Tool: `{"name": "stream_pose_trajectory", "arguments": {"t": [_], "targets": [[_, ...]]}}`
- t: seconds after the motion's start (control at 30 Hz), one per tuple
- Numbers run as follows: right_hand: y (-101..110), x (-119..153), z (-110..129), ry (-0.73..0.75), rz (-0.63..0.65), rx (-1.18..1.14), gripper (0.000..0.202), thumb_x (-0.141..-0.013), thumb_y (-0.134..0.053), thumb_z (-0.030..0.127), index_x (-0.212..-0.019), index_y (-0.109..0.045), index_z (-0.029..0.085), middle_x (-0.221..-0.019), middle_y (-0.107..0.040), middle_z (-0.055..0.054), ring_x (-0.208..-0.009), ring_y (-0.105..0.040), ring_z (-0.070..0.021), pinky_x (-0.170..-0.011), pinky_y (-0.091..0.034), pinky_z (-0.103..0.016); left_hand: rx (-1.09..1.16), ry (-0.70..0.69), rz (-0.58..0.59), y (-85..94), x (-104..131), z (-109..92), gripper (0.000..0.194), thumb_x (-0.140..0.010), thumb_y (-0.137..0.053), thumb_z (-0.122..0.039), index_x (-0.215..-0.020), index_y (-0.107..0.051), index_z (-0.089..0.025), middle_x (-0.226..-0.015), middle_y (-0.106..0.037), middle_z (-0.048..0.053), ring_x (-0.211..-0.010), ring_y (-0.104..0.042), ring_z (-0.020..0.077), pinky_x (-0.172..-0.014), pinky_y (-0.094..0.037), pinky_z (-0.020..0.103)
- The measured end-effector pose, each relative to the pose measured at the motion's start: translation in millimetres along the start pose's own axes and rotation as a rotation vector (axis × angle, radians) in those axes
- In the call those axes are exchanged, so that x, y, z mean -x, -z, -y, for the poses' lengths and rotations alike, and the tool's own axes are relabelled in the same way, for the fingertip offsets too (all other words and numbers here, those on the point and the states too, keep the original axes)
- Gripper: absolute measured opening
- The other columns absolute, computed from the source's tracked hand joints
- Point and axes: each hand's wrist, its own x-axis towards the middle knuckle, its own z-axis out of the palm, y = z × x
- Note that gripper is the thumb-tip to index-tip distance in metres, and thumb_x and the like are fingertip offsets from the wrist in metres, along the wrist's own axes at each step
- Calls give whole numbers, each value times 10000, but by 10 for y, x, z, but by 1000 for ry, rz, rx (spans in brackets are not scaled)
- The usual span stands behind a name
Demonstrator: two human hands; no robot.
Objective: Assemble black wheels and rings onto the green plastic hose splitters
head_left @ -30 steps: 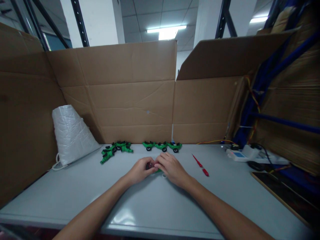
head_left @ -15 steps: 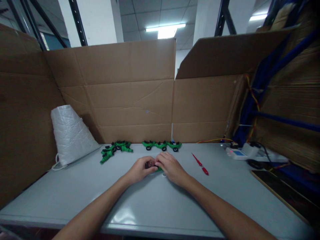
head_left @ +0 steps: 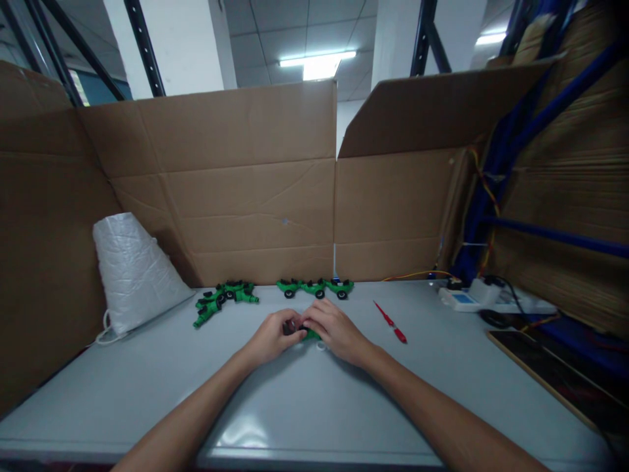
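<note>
Both my hands meet over the middle of the table around a small green and black piece (head_left: 310,335), partly hidden by the fingers. My left hand (head_left: 276,335) is closed on its left side, thumb and fingers pinching. From the right, my right hand (head_left: 335,330) has its fingers bent over the same piece. A small white ring (head_left: 321,346) lies just below them. Behind the hands stand several green toy vehicles with black wheels in a row (head_left: 314,288). More green pieces (head_left: 226,296) are heaped to the left. To the right lies a red screwdriver (head_left: 390,322).
A white wrapped bag (head_left: 137,275) stands at the back left of the table (head_left: 147,387). Cardboard walls (head_left: 255,196) enclose the back and sides. At the right are a power strip (head_left: 491,298) with cables and a dark panel (head_left: 550,373).
The whole view has shifted slightly, so the surroundings appear a little further left. Both hands remain around the green piece, with only slight finger movement.
</note>
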Motion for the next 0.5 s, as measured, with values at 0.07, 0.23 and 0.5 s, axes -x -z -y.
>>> {"name": "stream_pose_trajectory", "arguments": {"t": [0.07, 0.23, 0.5], "targets": [[-25, 2, 12, -9, -2, -13, 148, -1078, -546, 239, -1047, -690, 225, -1022, -676, -56, -1002, -566, -232, -912, -445, -351, -13, 0, -7, 5, 2, -9, 266, -904, -718, -402, -967, -715, -143, -817, -642, 16, -724, -539, 148, -655, -421, 230], [-118, 4, -25, -56, -31, -79, 116, -1063, -568, 203, -975, -641, 218, -1008, -664, -43, -1008, -580, -229, -905, -451, -349, -13, -3, -4, 3, 5, 10, 292, -910, -719, -428, -994, -731, -149, -836, -655, 22, -742, -549, 154, -665, -424, 234], [-158, 0, -28, -66, -25, -78, 96, -1054, -593, 211, -980, -653, 221, -1000, -648, -33, -1012, -581, -221, -906, -445, -345, -7, -12, -1, 20, -9, 4, 319, -903, -733, -464, -909, -719, -144, -798, -623, 14, -730, -537, 151, -659, -411, 234]]}}
